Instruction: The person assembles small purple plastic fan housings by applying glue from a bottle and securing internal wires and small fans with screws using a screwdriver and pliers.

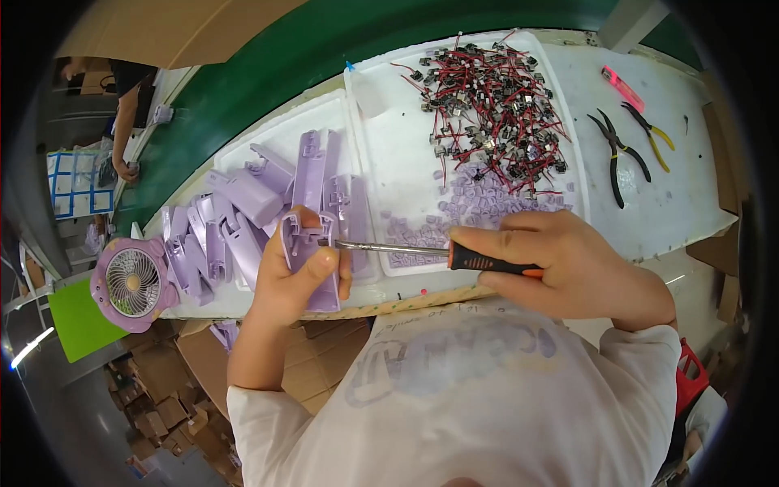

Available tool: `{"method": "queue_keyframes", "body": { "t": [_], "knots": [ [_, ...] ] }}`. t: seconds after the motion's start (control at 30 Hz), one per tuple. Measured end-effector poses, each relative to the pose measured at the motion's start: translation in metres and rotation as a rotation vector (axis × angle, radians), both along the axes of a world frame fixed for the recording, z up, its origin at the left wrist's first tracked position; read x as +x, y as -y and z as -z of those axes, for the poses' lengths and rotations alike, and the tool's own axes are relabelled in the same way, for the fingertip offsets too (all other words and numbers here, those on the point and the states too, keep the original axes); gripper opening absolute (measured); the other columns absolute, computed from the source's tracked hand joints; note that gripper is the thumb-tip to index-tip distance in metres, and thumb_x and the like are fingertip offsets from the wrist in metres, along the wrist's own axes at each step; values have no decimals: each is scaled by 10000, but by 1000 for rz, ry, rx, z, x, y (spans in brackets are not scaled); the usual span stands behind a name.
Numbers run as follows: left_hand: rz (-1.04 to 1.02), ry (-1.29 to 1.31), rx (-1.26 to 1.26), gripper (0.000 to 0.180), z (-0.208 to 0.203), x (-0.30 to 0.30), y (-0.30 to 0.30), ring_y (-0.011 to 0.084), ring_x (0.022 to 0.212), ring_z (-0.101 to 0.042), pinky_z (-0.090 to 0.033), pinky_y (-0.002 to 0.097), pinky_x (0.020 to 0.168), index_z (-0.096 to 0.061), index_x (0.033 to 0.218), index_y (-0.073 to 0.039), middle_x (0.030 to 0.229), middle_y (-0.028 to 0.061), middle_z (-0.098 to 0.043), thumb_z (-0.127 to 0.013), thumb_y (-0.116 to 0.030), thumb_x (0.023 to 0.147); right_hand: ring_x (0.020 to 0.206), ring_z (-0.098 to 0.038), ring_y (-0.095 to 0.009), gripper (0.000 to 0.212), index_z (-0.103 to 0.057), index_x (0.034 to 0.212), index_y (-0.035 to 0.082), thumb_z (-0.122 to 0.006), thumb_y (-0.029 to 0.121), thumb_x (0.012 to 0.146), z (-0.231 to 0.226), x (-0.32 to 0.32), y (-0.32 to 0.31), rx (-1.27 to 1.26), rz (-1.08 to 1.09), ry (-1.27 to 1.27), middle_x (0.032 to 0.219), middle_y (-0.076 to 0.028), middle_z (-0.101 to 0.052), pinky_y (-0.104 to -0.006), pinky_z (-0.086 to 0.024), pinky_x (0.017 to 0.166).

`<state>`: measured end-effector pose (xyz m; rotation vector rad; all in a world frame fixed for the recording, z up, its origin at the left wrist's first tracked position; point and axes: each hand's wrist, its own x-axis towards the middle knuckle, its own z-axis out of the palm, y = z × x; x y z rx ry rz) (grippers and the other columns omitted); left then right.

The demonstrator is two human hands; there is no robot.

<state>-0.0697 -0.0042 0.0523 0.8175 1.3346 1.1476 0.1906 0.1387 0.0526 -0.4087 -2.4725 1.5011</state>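
fingers of the left hand [286, 284] pinch a purple housing [324, 295] over the near edge of the table [665, 203] in the head view; the right hand [560, 260] clasps a screwdriver-like tool [438, 252], tip at the housing. pushed too hard, it could skid into the left thumb [321, 263].

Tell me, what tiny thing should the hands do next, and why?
Perhaps the right hand should gently push the black-handled tool a little further left, because its metal end is right at the purple shell, which the left hand is holding.
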Motion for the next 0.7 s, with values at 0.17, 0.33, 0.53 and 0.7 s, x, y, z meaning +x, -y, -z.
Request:
{"method": "queue_keyframes", "body": {
  "t": [0.17,0.33,0.53,0.7],
  "knots": [
    [-95,184,-60,389,1,21,-4,215,527,-544,-440,327,482,-347,1048,-79,698,141,-551,-637,-198,817,553,-515,-255,428,-559,1171,82,-630,90,749,4,16,-5,-50,42,-31,640,-103,-512,-332,-411,513],
    [-27,322,-16,408,-1,44,3,224,540,-559,-454,326,491,-377,990,-48,702,147,-554,-683,-221,783,548,-507,-248,467,-575,1158,88,-669,81,701,-9,45,-13,-55,-24,-8,641,-106,-505,-320,-404,507],
    [7,373,-6,330,-12,55,6,217,580,-577,-460,317,521,-398,953,-22,728,163,-578,-661,-154,803,544,-516,-235,511,-585,1149,92,-710,69,654,-27,61,-9,-78,-14,36,657,-80,-530,-310,-403,489],
    [5,367,-62,271,-19,56,12,191,613,-588,-461,305,533,-434,935,-7,757,140,-591,-616,-184,840,552,-530,-204,493,-581,1146,53,-707,82,670,-26,61,-19,-125,-101,64,696,-74,-572,-276,-400,489]
  ]
}}
